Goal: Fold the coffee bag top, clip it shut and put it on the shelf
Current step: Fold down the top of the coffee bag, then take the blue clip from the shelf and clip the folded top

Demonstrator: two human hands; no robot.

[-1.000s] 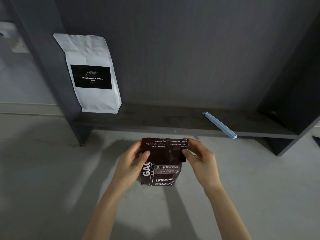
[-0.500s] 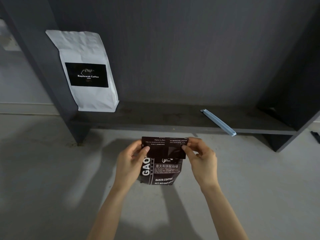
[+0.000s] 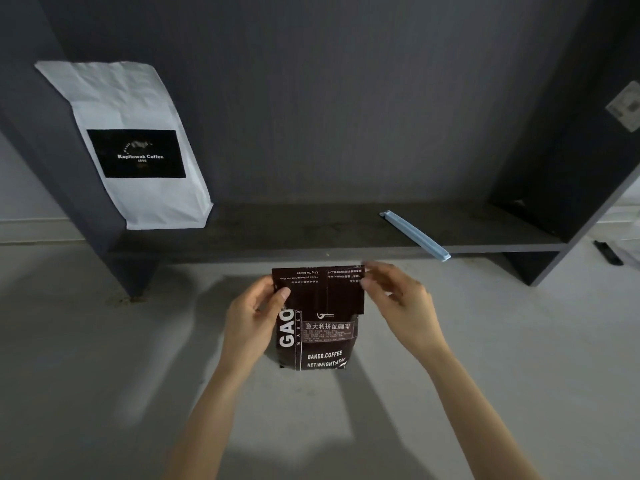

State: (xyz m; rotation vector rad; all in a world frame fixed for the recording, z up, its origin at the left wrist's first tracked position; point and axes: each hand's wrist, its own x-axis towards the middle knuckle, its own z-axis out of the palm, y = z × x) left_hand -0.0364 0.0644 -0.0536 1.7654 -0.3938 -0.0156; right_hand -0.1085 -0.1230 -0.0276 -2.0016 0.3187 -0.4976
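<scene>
Both hands meet at the top of a dark brown coffee bag (image 3: pixel 317 337), held upright in front of the person, low over a pale floor (image 3: pixel 86 358) and just in front of a dark shelf (image 3: pixel 294 233). At far left a white coffee bag (image 3: pixel 138 147) with a black label stands on the shelf, leaning against the left side panel. Moving right, the left hand (image 3: pixel 251 315) pinches the bag's left upper corner, thumb on the front, fingers behind. The bag's top is folded forward and down — the flap (image 3: pixel 318 289) shows upside-down print and covers the upper part of the front. The right hand (image 3: pixel 398 299) is at the flap's right edge; it is blurred, its fingers loosely curled, and whether it grips the flap or only touches it cannot be told. Further right, a long pale blue clip (image 3: pixel 415 235) lies diagonally on the shelf, one end jutting over the front edge, well apart from both hands.

Judging by this, the folding step is about finished and clipping comes next. That likely calls for the left hand to keep the fold pressed flat alone — the stiff foil may spring open — while the right hand reaches up and right for the clip.
</scene>
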